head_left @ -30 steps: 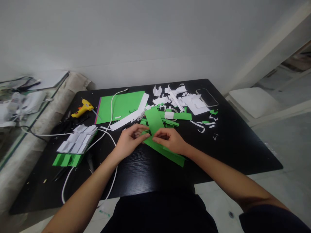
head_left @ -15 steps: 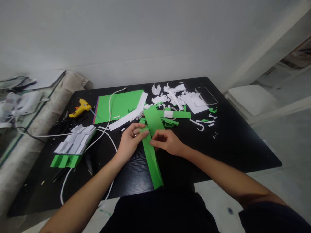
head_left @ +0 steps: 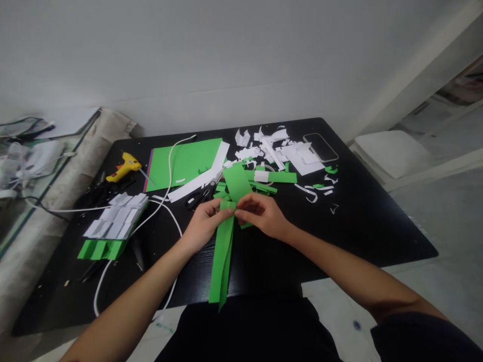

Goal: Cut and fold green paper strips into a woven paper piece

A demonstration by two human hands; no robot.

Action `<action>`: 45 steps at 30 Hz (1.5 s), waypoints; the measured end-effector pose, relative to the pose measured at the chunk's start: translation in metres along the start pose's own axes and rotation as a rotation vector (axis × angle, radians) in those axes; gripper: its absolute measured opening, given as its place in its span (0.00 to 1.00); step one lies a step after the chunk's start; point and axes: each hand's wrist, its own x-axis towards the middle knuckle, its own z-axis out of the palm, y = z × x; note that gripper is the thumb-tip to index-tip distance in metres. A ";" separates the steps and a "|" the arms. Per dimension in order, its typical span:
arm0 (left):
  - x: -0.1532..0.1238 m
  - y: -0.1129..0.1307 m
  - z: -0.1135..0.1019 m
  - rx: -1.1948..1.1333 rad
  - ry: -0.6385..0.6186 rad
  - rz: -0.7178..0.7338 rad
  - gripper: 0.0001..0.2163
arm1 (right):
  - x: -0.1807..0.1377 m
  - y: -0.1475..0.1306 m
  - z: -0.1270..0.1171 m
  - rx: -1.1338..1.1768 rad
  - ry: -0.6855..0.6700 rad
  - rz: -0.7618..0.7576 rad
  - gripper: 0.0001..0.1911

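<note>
A long folded strip of green paper (head_left: 222,256) hangs toward me, its near end at the table's front edge. My left hand (head_left: 206,221) pinches its far end between thumb and fingers. At the same end, my right hand (head_left: 262,213) has thumb and forefinger closed on the strip's right corner. Just beyond my hands lies a wider green paper piece (head_left: 237,182), partly covered by my right fingers. Black-handled scissors (head_left: 202,195) rest past my left hand, beside a long white paper strip (head_left: 196,186).
On the black table (head_left: 358,221), white paper scraps (head_left: 269,143) and a phone (head_left: 320,147) lie at the back right. A yellow glue gun (head_left: 125,167), a green sheet (head_left: 188,163), a white cable (head_left: 170,171) and stacked folded white-and-green pieces (head_left: 113,223) are on the left.
The folded strip's near end has swung left, and its fold stands more open. My right hand has moved up to the strip's far end; my left hand has shifted slightly right and down.
</note>
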 end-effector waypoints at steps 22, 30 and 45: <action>-0.002 0.003 -0.002 0.071 -0.042 0.005 0.12 | 0.001 -0.004 -0.010 -0.151 0.042 -0.128 0.10; -0.002 0.007 -0.002 0.092 -0.078 -0.016 0.11 | 0.001 -0.002 -0.013 -0.174 0.009 -0.185 0.12; 0.001 0.009 -0.013 0.190 -0.162 0.000 0.10 | 0.001 0.002 -0.011 -0.091 -0.035 -0.167 0.13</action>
